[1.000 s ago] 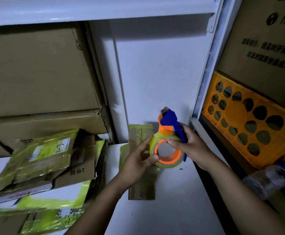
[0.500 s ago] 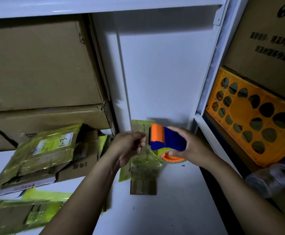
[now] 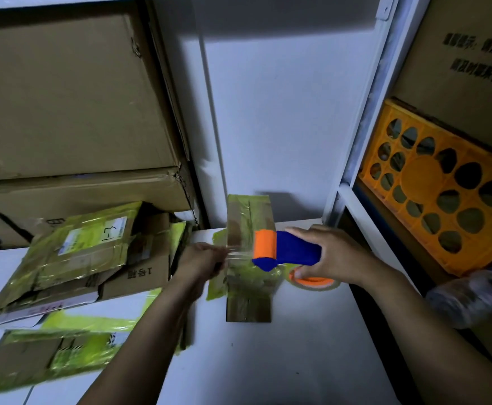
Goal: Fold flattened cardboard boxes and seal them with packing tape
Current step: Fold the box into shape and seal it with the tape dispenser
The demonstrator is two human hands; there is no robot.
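So, gripping blue-and-orange tape dispenser point(image 3: 288, 249) with fingers of right hand point(image 3: 338, 258), pinching stretched tape strip point(image 3: 237, 255) with fingers of left hand point(image 3: 205, 258), just over small box point(image 3: 249, 302) on white worktop point(image 3: 282, 361).

Tape dispenser point(image 3: 285, 251) over box point(image 3: 249, 302), crate point(image 3: 443, 194) to right.

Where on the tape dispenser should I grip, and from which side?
Grip the tape dispenser by its blue handle, coming from the right, as the right hand does. The orange roller end points left, where the tape strip feeds out toward the left hand, and the roll hangs underneath.
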